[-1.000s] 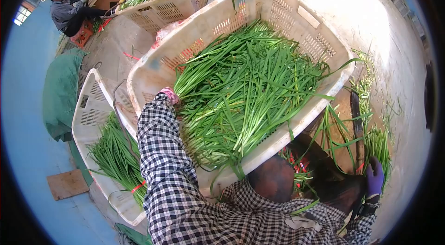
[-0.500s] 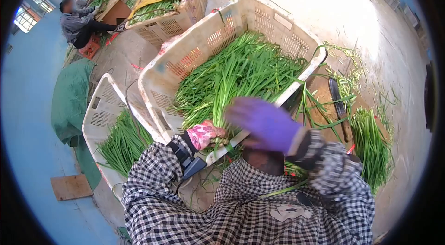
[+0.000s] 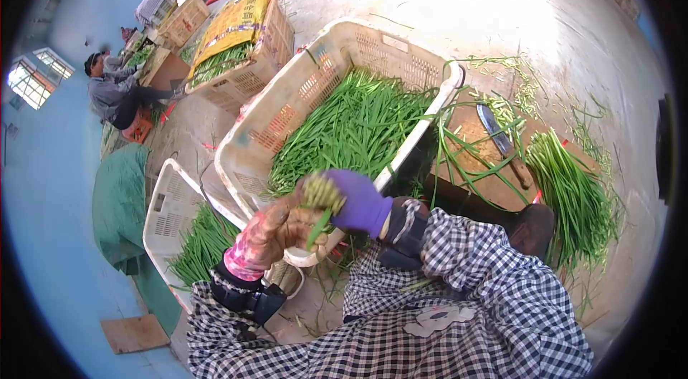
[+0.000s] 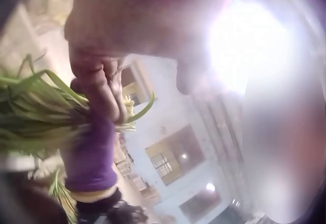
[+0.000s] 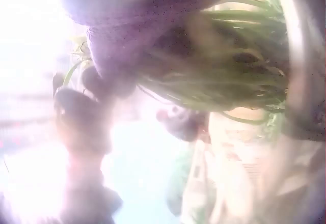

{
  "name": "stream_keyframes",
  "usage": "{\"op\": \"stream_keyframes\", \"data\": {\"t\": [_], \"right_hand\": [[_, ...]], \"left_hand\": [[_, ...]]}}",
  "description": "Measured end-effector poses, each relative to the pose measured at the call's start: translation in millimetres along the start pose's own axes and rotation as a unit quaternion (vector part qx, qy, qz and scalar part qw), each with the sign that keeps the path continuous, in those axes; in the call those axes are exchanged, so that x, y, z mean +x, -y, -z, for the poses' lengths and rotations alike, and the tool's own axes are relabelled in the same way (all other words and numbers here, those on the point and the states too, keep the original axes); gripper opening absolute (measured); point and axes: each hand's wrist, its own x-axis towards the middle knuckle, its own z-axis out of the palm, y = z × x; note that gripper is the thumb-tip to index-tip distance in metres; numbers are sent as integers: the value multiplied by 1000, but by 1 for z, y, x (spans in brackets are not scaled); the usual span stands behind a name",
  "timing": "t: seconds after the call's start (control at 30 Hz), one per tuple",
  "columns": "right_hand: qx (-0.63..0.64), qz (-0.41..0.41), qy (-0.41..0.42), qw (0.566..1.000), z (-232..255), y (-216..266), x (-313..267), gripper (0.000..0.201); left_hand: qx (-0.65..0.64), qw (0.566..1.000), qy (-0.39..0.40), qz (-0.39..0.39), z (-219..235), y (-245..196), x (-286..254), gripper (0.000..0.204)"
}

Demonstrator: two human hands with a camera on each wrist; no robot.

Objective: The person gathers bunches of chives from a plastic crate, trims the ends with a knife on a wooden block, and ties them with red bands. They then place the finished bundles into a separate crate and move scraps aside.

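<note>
My right hand (image 3: 358,203), in a purple glove, grips a bunch of garlic chives (image 3: 322,194), its pale cut ends facing me. The bunch shows side-on in the left wrist view, its leaves (image 4: 35,119) trailing away from the purple glove (image 4: 90,158). Right beside the cut ends is my left hand (image 3: 265,239), in a pink patterned glove with bare fingers, thumb apart from them. One green leaf hangs between the hands. Loose chives (image 3: 358,128) fill the large white crate (image 3: 244,157) beyond. Glare blurs the right wrist view.
A cleaver (image 3: 494,132) lies on a board (image 3: 466,157) at the right, beside a tied bundle of chives (image 3: 566,200). At the left stands a second crate (image 3: 172,196) with chives. Farther back are a yellow-covered crate (image 3: 244,21) and a seated person (image 3: 115,92).
My right hand has come from the lower right to the crate's near edge and taken hold of the bunch. The left hand has drawn back from the crate and turned palm up beside the ends.
</note>
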Motion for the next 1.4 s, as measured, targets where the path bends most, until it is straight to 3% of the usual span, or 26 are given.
{"op": "stream_keyframes", "data": {"t": [0.03,0.07,0.1,0.17,0.2,0.23,0.3,0.37,0.43,0.47,0.5,0.53,0.57,0.63,0.7,0.73,0.8,0.83,0.9,1.03,1.1,1.17,1.23,1.3,1.37,1.4], "right_hand": [[-4,6,-6,1000,6,14,7,42],[122,-76,-137,980,17,28,13,37],[246,-153,-265,920,28,40,18,32],[322,-122,-281,896,53,51,16,29],[399,-99,-284,866,64,56,13,27],[295,-104,-307,899,70,48,6,28],[317,-91,-358,874,95,46,-17,27],[279,-169,-367,871,122,36,-49,26],[264,-172,-405,858,146,23,-75,26],[258,-172,-416,855,157,23,-87,26],[208,-260,-398,855,170,31,-95,30],[160,-350,-374,844,181,40,-103,34],[159,-355,-380,840,194,50,-109,34],[-125,-496,-178,840,221,64,-124,50],[-376,-359,-238,821,247,24,-175,42],[-375,-366,-235,819,254,26,-184,42],[-554,-452,-152,683,268,30,-195,33],[-552,-457,-152,681,269,24,-199,33],[-617,-507,-126,589,268,6,-201,32],[-605,-570,-129,541,281,3,-197,33],[-599,-577,-96,546,281,16,-193,36],[-455,-587,-117,659,279,32,-186,43],[-408,-581,-155,687,280,33,-191,49],[-299,-494,-228,784,280,24,-202,51],[-369,-449,-227,782,274,17,-212,52],[-301,-444,-266,801,268,16,-213,50]], "left_hand": [[8,1000,4,0,-14,-5,3,72],[167,974,-70,-136,-36,-5,11,78],[315,900,-137,-267,-55,-3,21,86],[526,720,-118,-438,-69,12,61,101],[524,715,-81,-456,-86,10,85,97],[644,679,-130,-329,-106,5,102,100],[539,779,-24,-319,-103,19,152,101],[442,867,-21,-230,-116,48,184,100],[485,841,8,-239,-112,71,220,101],[573,792,-12,-213,-109,79,239,101],[653,733,-34,-186,-112,85,252,101],[702,703,-64,-90,-122,82,257,98],[711,691,-47,-123,-110,93,269,91],[746,662,-51,-48,-112,92,283,84],[803,593,-33,-50,-103,98,300,57],[810,586,-21,-27,-103,99,306,52],[820,572,-1,14,-105,100,317,43],[829,559,3,18,-107,101,320,44],[827,561,16,17,-111,104,326,44],[817,577,13,11,-124,122,332,40],[823,568,13,24,-103,137,345,39],[829,559,-12,34,-92,146,351,40],[828,558,10,57,-94,142,353,40],[830,552,15,84,-100,136,351,39],[825,563,-2,59,-94,144,352,39],[828,558,-2,52,-94,144,352,40]]}}
